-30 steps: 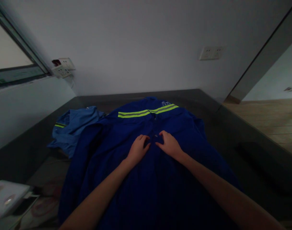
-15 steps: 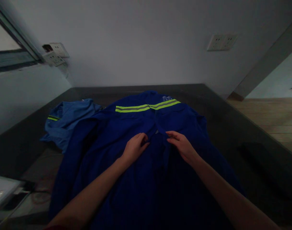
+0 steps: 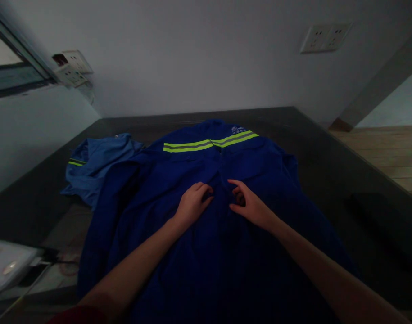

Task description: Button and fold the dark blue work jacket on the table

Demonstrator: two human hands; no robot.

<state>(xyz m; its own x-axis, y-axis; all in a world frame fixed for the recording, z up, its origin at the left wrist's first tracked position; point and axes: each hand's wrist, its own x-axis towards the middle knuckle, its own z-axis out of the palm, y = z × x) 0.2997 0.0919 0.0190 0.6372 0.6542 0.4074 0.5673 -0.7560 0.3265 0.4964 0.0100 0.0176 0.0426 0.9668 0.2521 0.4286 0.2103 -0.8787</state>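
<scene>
Blue jacket (image 3: 192,256) spread front-up on dark table (image 3: 320,157), collar toward wall. Half a second ago its front flap stood lifted toward the right hand (image 3: 253,207); now it lies flatter along the centre. Right hand: thumb and forefinger spread wide, forefinger straighter than before. Left hand (image 3: 192,204) little changed, fingers curled narrow at the front edge; cannot tell if cloth is pinched. Forearms (image 3: 148,261) hide part of the jacket front. Paler blue garment (image 3: 102,159) crumpled beside left-hand sleeve. Dark flat object (image 3: 388,227) far right; white device (image 3: 11,265) near left.
</scene>
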